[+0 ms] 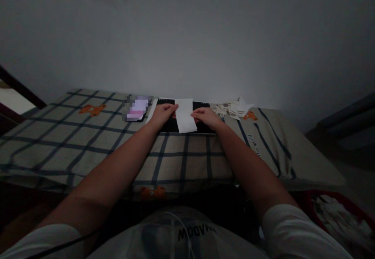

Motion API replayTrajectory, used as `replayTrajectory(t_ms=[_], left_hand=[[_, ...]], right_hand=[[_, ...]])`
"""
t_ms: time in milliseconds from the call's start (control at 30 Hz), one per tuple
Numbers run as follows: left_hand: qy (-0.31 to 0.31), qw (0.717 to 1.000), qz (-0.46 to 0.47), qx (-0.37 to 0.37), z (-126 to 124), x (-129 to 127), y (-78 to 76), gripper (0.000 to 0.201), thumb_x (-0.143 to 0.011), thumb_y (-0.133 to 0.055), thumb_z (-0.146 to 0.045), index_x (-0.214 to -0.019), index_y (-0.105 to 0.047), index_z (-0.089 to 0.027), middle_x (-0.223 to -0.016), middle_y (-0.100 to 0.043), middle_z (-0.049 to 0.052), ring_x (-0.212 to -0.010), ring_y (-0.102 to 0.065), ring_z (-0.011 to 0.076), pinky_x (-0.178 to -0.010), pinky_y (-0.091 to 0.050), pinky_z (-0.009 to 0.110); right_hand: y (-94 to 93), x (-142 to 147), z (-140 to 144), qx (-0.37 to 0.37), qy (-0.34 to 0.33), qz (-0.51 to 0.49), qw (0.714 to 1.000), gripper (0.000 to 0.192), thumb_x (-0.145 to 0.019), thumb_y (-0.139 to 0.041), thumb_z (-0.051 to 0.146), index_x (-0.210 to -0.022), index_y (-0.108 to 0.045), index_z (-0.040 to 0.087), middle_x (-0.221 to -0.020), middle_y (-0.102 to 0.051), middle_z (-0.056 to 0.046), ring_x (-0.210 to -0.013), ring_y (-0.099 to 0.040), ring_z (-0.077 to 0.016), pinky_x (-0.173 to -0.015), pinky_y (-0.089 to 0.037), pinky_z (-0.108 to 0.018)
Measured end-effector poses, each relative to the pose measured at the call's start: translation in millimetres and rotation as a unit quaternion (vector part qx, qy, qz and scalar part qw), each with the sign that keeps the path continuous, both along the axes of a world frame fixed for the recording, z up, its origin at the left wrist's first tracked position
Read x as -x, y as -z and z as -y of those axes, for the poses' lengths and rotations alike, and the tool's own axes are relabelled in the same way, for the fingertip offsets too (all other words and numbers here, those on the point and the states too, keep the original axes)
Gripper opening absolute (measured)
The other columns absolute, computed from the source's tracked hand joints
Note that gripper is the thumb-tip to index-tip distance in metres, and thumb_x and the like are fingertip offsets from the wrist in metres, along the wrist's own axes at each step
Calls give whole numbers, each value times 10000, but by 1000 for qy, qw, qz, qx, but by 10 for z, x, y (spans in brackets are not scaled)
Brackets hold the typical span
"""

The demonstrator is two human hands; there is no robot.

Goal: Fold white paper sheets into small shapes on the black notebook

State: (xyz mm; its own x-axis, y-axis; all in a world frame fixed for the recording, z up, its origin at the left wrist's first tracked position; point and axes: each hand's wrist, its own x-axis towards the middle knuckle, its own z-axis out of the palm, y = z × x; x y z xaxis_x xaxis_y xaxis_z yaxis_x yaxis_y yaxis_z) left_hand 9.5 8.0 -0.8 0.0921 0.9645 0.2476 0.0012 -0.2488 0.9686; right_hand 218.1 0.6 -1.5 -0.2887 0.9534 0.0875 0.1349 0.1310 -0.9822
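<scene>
A white paper sheet (185,116) is held between both hands over a black board (202,105) lying on the checked cloth. My left hand (163,114) pinches the sheet's left edge. My right hand (206,117) grips its right edge. The sheet stands roughly upright, slightly tilted, and covers the middle of the black board.
A checked cloth with bear prints (88,142) covers the table. A phone (137,108) lies left of the board. A pile of folded white paper pieces (234,108) sits to the right. A red basket of white papers (336,212) stands at the lower right.
</scene>
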Motion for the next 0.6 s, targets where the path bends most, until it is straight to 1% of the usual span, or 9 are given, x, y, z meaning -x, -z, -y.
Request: replayTrajectory(t_ms=[100,200,300,433,500,600], left_hand=[[-17,1000,-3,-24,-27,9,13,317,-675,-696,-426,-758,-665,-122,-640,-630,10,-560,-562,106,-571,-504,249],[-28,999,-14,-37,-55,22,29,286,-673,-695,-403,-721,-657,-123,-606,-615,3,-533,-552,106,-547,-484,241],[-32,999,-11,-26,-76,31,41,294,-694,-662,-422,-679,-645,-129,-602,-614,9,-532,-557,116,-537,-478,246],[-27,999,-1,-24,-93,40,45,295,-709,-635,-421,-680,-650,-128,-619,-626,16,-551,-571,125,-560,-490,258],[-29,999,16,-25,-99,42,46,281,-703,-641,-403,-688,-655,-123,-625,-630,17,-557,-574,125,-572,-495,261],[-27,998,52,1,-105,39,48,256,-702,-638,-367,-695,-658,-112,-636,-636,23,-566,-583,129,-588,-506,274]], right_hand=[[4,-4,1,0,-5,14,1000,62,-718,-659,193,-748,-664,138,-665,-647,-16,-579,-561,-90,-604,-492,-238],[9,-5,-3,3,-3,23,1000,68,-720,-660,201,-754,-664,143,-668,-646,-19,-582,-559,-95,-604,-488,-246],[1,-6,-1,-1,-1,31,1000,62,-723,-655,198,-754,-664,144,-676,-647,-20,-582,-557,-95,-597,-480,-242],[-16,-4,10,1,5,24,1000,61,-736,-637,184,-773,-665,143,-703,-653,-21,-589,-558,-93,-612,-482,-247],[-17,-1,14,12,1,14,1000,66,-749,-624,182,-784,-665,143,-708,-655,-24,-598,-566,-95,-622,-487,-253],[-14,-2,20,15,-17,17,1000,65,-753,-620,185,-771,-663,140,-675,-645,-23,-589,-571,-97,-611,-488,-250]])
